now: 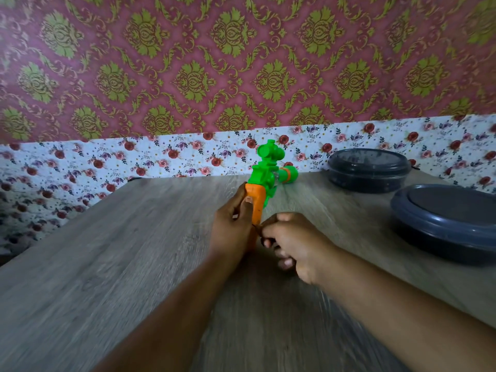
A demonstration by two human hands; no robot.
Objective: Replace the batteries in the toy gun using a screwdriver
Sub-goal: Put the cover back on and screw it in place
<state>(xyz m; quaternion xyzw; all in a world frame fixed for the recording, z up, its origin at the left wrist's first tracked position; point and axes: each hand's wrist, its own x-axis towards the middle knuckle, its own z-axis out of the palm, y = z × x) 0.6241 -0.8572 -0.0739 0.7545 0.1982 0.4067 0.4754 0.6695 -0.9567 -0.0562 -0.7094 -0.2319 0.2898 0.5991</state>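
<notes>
A green toy gun (264, 171) with an orange grip (256, 202) lies on the wooden table (107, 264), its barrel pointing away to the right. My left hand (232, 224) grips the orange handle, thumb laid on it. My right hand (292, 242) sits just right of the handle's end, fingers curled round a thin dark tool, seemingly the screwdriver (258, 231). Its tip meets the bottom of the grip. Most of the tool is hidden inside my fist.
Two dark round lidded containers stand at the right: one at the back (369, 170), a larger one nearer (445, 221). A floral wall strip and patterned wallpaper rise behind the table. The table's left edge runs diagonally.
</notes>
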